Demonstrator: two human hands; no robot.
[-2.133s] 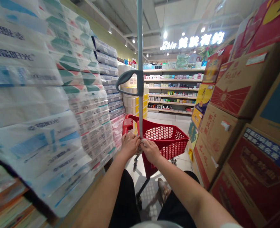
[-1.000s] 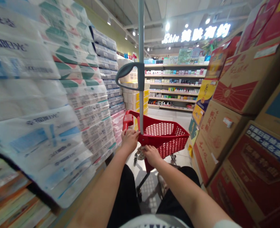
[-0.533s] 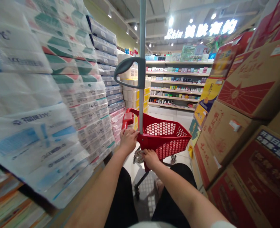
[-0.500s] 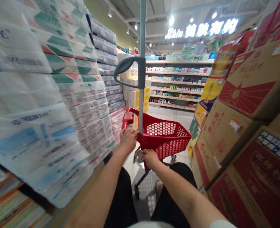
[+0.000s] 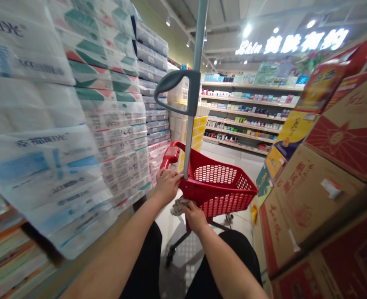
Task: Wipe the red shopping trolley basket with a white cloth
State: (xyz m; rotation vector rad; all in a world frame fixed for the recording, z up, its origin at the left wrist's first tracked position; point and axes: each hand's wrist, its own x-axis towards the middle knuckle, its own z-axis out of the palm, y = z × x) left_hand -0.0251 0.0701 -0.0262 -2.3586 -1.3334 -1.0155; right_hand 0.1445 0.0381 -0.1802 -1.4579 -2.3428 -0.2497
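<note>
A red shopping cart (image 5: 227, 195) with a perforated basket stands in front of my knees. From its near corner rises a metal pole with a grey loop handle (image 5: 193, 93). My left hand (image 5: 167, 185) is closed over the basket's rim at that corner, just beside the pole's foot. Lower down, my right hand (image 5: 195, 216) grips a crumpled greyish cloth (image 5: 179, 206) against the basket's near end. The cloth sticks out to the left of my fingers.
Tall stacks of wrapped tissue packs (image 5: 114, 124) line the left side. Cardboard cartons (image 5: 314, 195) are piled close on the right. Shelves of small products (image 5: 245, 110) stand across the back beneath a lit sign. Dark caster wheels (image 5: 170, 254) show under the cart.
The view has turned slightly left, so most things sit further right. My right hand has shifted a little down the cart's end, and more of the cloth shows.
</note>
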